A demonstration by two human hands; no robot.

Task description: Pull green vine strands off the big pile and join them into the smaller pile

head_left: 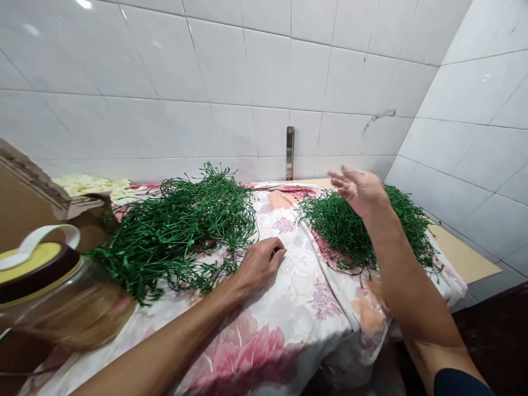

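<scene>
Two tangled heaps of thin green stems (pixel 206 209), many tipped with small buds, are lying on a floral cloth (pixel 297 308), which is covering most of a desk (pixel 466 256). The left heap (pixel 165 236) is stretching slantwise, its long axis running from the near left, beside a yellow-lidded jar (pixel 78 313), up toward the far right, where wiry tips are pointing at the tiled wall (pixel 268 71). The right heap (pixel 338 225) is spreading from far left to near right, its loose strands pointing every way. A single blurred stem (pixel 380 117) is showing against the tiles above it, its long axis slanting: the pale end is pointing up and rightward, the thin green end down and leftward. I cannot tell whether it is touching the wall.

The right hand (pixel 361 190) is hovering over the right heap, its grip released, fingers spread and pointing left. The left hand (pixel 262 261) is resting on the cloth just beside the left heap, its grip loosely clenched; I cannot tell whether anything is tucked inside. A cardboard box (pixel 28 198) is standing behind the jar, and pale yellow scraps (pixel 99 187) are lying near the wall.
</scene>
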